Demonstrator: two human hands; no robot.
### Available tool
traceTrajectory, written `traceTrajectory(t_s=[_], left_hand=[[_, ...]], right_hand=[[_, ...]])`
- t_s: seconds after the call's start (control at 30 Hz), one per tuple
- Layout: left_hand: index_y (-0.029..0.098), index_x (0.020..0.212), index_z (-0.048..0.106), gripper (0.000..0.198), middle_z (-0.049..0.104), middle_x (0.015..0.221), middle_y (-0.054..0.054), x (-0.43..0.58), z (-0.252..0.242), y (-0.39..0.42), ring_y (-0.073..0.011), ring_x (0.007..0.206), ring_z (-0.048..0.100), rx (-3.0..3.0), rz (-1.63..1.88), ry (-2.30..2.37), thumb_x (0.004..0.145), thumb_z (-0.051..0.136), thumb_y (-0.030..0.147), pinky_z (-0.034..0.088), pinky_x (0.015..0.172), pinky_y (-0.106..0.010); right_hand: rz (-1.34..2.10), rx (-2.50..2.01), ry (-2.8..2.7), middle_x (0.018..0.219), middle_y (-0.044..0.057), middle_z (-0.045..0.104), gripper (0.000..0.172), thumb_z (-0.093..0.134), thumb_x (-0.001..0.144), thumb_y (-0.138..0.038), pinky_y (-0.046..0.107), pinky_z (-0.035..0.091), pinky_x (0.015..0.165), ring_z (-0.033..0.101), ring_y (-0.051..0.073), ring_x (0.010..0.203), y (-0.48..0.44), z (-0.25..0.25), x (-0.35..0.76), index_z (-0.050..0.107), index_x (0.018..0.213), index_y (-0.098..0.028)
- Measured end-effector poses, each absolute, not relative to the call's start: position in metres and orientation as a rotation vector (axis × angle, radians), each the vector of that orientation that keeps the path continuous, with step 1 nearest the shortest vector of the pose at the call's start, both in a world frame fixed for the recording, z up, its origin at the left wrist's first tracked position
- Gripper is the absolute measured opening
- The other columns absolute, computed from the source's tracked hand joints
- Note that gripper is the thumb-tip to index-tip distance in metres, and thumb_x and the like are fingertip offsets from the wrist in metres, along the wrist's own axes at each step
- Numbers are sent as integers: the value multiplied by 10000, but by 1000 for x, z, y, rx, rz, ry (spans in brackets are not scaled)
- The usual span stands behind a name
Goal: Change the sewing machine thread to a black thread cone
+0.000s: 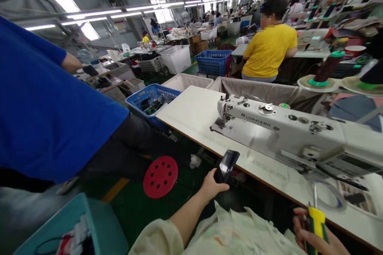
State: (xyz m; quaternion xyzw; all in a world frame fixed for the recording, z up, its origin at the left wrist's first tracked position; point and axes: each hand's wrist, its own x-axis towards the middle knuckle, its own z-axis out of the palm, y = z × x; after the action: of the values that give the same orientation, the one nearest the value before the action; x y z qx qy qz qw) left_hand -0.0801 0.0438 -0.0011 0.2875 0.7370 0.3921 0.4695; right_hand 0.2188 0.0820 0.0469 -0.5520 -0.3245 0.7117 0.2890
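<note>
Black and glossy, the phone [226, 165] sat gripped in the left hand [213, 186] at lower centre of the frame, held up just short of the near edge of the desk [191, 109]. At the lower right corner the right hand [314, 234] was closed around a yellow-handled tool [316, 223]. Both hands were well apart. No fabric lay under the white sewing machine [287, 129], so stitching looked not yet begun. Pale cloth [236, 231] lay bunched on the lap between the hands, apparently untouched.
</note>
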Motion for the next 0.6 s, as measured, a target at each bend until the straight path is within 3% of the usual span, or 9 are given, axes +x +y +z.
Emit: traceTrajectory(t_s=[0.1, 0.27, 0.37, 0.47, 0.6], left_hand=[[89, 1257, 433, 833, 510, 1242, -146, -99, 0, 60, -257, 1160, 477, 675, 964, 1970, 512, 783, 221, 357, 995, -303], [71, 1290, 372, 822, 467, 1250, -175, -142, 5, 91, -270, 1181, 456, 631, 916, 2255, 577, 745, 237, 339, 1009, -313], [47, 1309, 337, 853, 432, 1263, -204, -170, 8, 114, -290, 1195, 435, 632, 867, 2392, 593, 734, 284, 332, 1011, -323], [68, 1311, 333, 861, 452, 1231, -190, -196, 6, 140, -296, 1176, 445, 650, 800, 2492, 589, 732, 314, 341, 997, -331], [51, 1314, 321, 879, 444, 1222, -199, -227, -3, 181, -303, 1192, 414, 748, 700, 2579, 587, 728, 330, 306, 1014, -329]], right_hand=[[1882, -1336, -906, 637, -15, 503, 455, 754, 519, -374, 293, 397, 435, 473, 159, 488, 111, 55, 189, 534, 894, -240], [2078, -1315, -944, 661, -8, 559, 438, 746, 550, -393, 235, 363, 398, 469, 126, 473, 160, 56, 150, 564, 905, -212], [2300, -1397, -768, 710, 5, 608, 414, 783, 545, -350, 197, 412, 447, 517, 109, 537, 184, 56, 136, 607, 879, -182], [2440, -1526, -504, 744, 24, 639, 453, 834, 476, -284, 204, 479, 530, 565, 124, 598, 205, 54, 126, 624, 856, -157], [2306, -1682, -347, 765, -4, 659, 588, 848, 433, -231, 208, 503, 506, 592, 135, 610, 227, 38, 119, 602, 964, -187]])
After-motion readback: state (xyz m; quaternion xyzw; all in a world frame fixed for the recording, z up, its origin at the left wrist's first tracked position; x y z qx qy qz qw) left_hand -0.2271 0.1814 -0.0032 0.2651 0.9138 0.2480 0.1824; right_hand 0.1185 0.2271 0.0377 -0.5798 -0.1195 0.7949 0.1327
